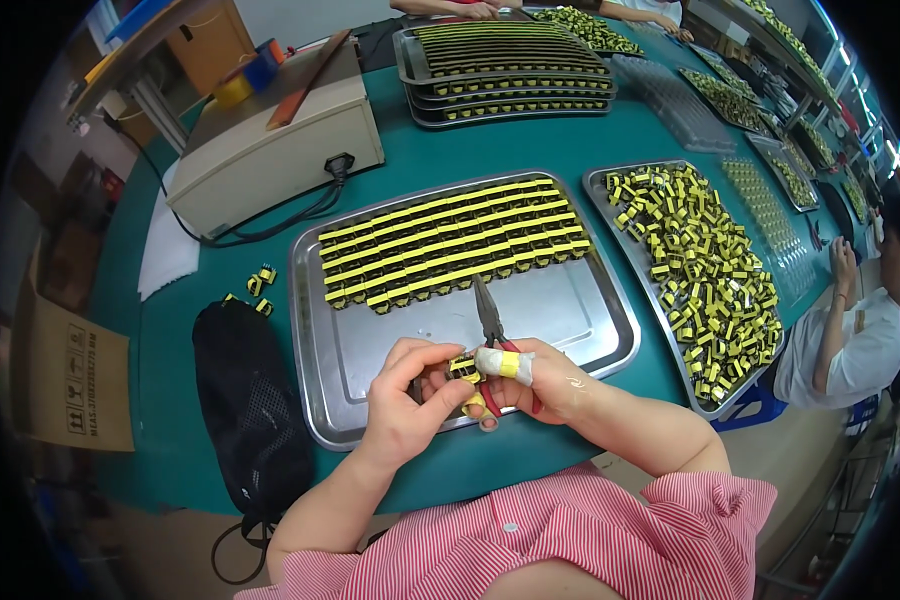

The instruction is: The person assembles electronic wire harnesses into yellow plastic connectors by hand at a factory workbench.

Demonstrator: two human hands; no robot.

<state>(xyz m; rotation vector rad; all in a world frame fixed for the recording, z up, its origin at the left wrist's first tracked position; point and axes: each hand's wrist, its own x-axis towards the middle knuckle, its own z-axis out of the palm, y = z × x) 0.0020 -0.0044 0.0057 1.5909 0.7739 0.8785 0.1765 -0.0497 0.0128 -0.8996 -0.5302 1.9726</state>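
Note:
My left hand (402,402) pinches a small yellow-and-black transformer (462,368) between thumb and fingers, over the near edge of a metal tray (313,385). Closed round red-handled long-nose pliers (488,312) is my right hand (553,388), its thumb wrapped in white and yellow tape. The pliers' dark jaws point away from me, toward the rows of transformers (450,240) lined up in the tray's far half. Both hands meet at the held piece. My fingers partly hide it and the pliers' handles.
To the right, a second tray (635,278) carries a heap of loose transformers (705,275). Stacked filled trays (510,85) stand behind. At left are a beige box-shaped device (270,150) with a plugged cable, a black bag (245,390) and several loose transformers (260,280). A co-worker (860,340) sits at right.

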